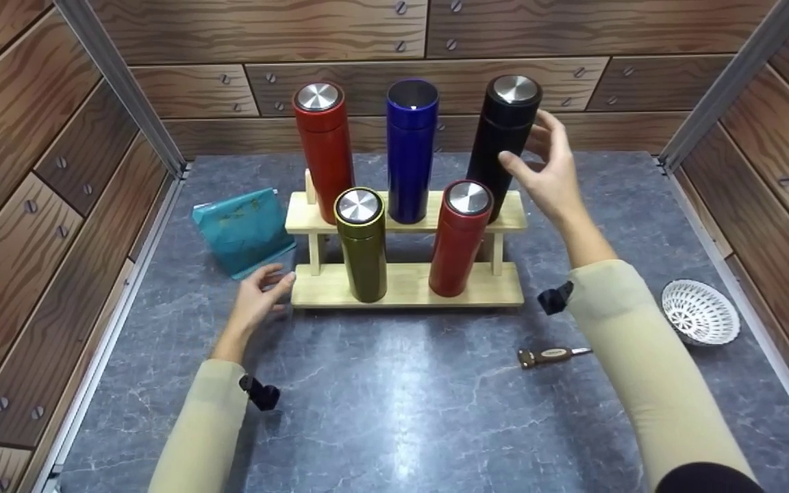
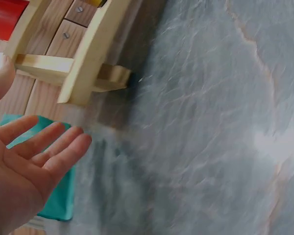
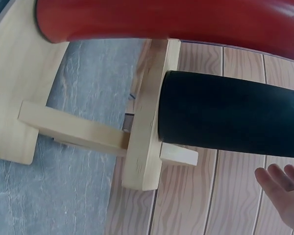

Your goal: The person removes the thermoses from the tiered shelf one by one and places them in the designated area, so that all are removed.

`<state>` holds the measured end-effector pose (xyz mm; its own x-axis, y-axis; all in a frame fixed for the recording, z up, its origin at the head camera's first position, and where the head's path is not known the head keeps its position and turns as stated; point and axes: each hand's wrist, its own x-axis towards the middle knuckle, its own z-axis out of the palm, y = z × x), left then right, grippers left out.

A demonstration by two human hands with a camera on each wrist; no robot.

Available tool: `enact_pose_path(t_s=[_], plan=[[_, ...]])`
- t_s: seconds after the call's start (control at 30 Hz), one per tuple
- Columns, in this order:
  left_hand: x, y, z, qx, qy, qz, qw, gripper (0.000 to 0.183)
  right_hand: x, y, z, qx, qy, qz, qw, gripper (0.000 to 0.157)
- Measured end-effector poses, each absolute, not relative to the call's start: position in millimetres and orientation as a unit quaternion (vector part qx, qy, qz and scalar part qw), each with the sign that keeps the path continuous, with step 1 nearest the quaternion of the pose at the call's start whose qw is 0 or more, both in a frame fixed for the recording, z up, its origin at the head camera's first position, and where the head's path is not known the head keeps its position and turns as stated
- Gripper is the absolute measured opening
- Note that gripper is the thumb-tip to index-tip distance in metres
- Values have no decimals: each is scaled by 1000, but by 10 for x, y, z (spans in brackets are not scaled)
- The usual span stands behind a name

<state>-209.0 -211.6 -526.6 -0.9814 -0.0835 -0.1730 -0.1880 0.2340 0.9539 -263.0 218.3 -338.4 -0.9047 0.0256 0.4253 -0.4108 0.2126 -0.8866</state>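
One black vacuum flask (image 1: 502, 131) stands upright at the right end of the wooden rack's (image 1: 408, 277) upper tier, its long axis near vertical. It lies just left of the right hand (image 1: 553, 174), the nearer one, whose loosely spread fingers grip nothing; thumb contact is unclear. The left hand (image 1: 259, 296), relaxed and unclosed, hangs beside the rack's lower left end.

A teal pouch (image 1: 240, 233) sits on the left of the grey, veined tabletop (image 1: 463, 424); on the right lies a brown-handled screwdriver (image 1: 550, 355), shaft pointing right, with a white openwork basket (image 1: 706, 311) beyond it near the edge. Wood-patterned panels (image 1: 340, 31) enclose the back and sides, metal strips (image 1: 118, 85) running down the corners.
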Motion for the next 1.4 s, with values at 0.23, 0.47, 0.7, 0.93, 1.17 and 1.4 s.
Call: enact_pose_path(t_s=[0.23,0.47,0.7,0.93,1.17,1.4], plan=[[-2135,-2094,-5426,-132,689,707,88,63,-2692,2127,-3410,143,-752,621,170,77],[-2174,-2087,-5537,-135,616,770,96,65,-2730,2097,-3425,149,-746,622,183,80],[-2213,-2127,-5617,-135,597,785,92,66,-2705,2060,-3404,139,-740,620,218,74],[-2207,-2153,-5669,-123,568,807,103,61,-2636,2097,-3390,127,-741,621,219,74],[-2198,-2170,-5698,-118,559,813,113,60,-2592,2186,-3350,124,-740,618,235,73],[-2227,-2148,-5675,-116,572,805,104,57,-2555,2322,-3317,108,-739,616,252,71]])
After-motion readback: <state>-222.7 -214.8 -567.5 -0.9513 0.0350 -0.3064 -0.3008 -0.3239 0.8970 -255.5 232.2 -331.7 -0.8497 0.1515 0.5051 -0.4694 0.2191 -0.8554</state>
